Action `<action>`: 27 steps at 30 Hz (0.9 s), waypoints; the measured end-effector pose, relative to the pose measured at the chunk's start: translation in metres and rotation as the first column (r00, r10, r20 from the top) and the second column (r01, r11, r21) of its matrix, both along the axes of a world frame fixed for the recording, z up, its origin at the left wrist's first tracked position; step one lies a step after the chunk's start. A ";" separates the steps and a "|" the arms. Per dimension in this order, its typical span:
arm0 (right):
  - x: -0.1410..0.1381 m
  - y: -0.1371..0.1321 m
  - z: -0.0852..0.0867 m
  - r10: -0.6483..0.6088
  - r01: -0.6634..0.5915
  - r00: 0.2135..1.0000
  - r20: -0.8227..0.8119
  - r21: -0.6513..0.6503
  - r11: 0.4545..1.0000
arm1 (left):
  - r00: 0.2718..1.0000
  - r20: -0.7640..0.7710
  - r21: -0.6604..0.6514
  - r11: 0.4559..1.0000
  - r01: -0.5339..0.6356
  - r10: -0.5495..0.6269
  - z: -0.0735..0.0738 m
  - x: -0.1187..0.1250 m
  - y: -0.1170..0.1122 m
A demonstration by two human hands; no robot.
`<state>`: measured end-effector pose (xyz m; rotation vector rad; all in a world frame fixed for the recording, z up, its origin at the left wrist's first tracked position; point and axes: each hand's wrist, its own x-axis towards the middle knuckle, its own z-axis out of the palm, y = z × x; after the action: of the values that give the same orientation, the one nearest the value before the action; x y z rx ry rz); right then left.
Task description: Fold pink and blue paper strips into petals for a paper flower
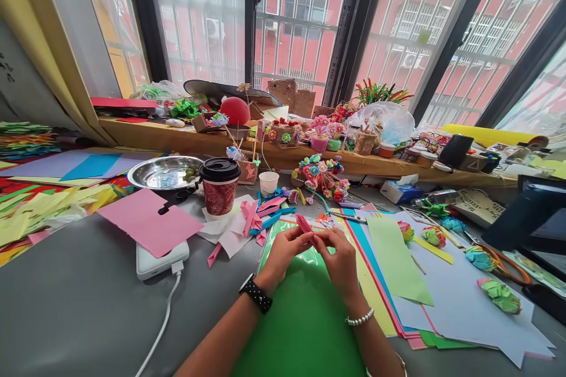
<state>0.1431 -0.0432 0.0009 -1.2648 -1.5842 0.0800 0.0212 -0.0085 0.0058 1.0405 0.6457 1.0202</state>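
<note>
No legible text in view. Dark strokes [6,68] on the grey panel [26,91], far left: cut off, unreadable. Rows of dark lettering on a pale plaque-like piece [480,207], right: too small. Pale marks down the black window frame [335,70]: indecipherable.

Bright daylight from the windows [300,17], whitish glare there, stretched edges.

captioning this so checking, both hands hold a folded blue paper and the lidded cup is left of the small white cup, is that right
Only the colour is wrong: in the head view, the folded paper in the left hand and right hand is pink. The lidded cup is left of the small white cup.
</note>
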 end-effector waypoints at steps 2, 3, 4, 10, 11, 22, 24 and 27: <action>0.000 0.000 0.000 0.010 -0.010 1.000 -0.004 -0.023 1.000 | 0.999 -0.045 0.020 0.999 -0.026 0.027 0.001 0.000 0.000; 0.000 0.000 0.000 0.023 -0.023 1.000 -0.006 -0.038 0.999 | 0.996 -0.076 0.044 0.998 -0.048 0.051 0.001 0.000 -0.001; 0.000 0.000 0.000 0.033 -0.033 0.999 -0.010 -0.053 0.998 | 0.990 -0.116 0.084 0.994 -0.069 0.078 0.001 0.000 -0.001; -0.002 -0.001 -0.003 0.039 -0.048 0.996 -0.078 -0.118 0.992 | 0.902 -0.346 0.381 0.917 -0.118 0.260 0.001 0.001 -0.003; -0.002 -0.001 -0.003 0.040 -0.052 0.994 -0.098 -0.132 0.990 | 0.901 -0.352 0.390 0.915 -0.105 0.253 0.002 0.001 -0.003; 0.007 0.002 -0.001 0.174 -0.279 0.914 -0.368 -0.255 0.926 | 0.976 -0.212 0.074 0.995 0.072 -0.055 0.011 -0.011 0.004; 0.006 0.002 -0.001 0.195 -0.300 0.912 -0.361 -0.263 0.917 | 0.971 -0.239 0.080 0.997 0.000 0.019 0.010 -0.010 0.004; 0.006 0.002 -0.002 0.210 -0.321 0.904 -0.372 -0.267 0.909 | 0.967 -0.235 0.109 0.991 -0.074 0.098 0.008 -0.007 0.004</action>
<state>0.1488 -0.0416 -0.0011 -1.1890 -1.4702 0.7238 0.0140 -0.0049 0.0142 1.2446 0.8500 1.0186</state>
